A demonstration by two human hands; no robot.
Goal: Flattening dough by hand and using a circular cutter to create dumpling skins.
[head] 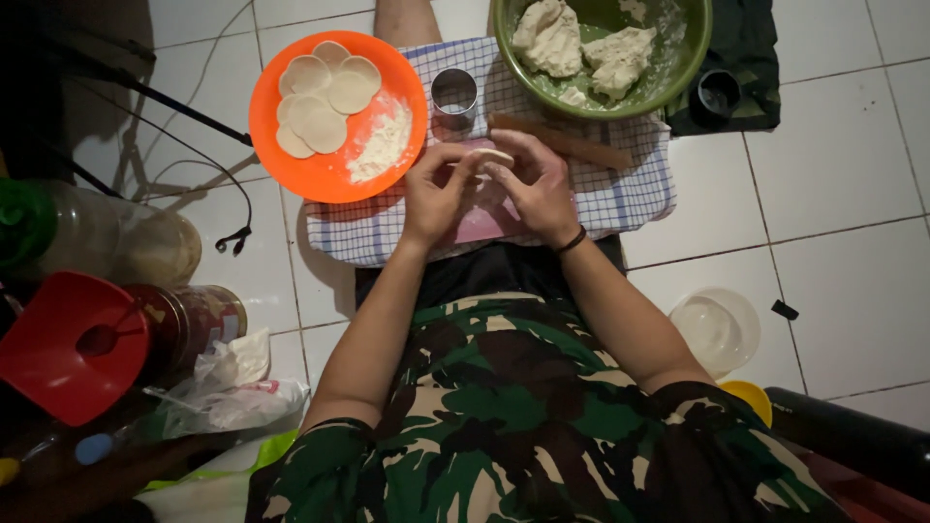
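Here both hands [489, 184] pinch dough piece [492, 155], long axis left-right.

Left hand [433, 194] and right hand [535, 184] meet; fingers seemingly pinched.

Red funnel [73, 347], clear lid [717, 329]

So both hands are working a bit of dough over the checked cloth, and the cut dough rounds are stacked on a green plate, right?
Not quite: the head view shows the cut dough rounds on an orange plate. Green is the bowl holding dough lumps. Left hand and right hand do work a bit of dough over the checked cloth.
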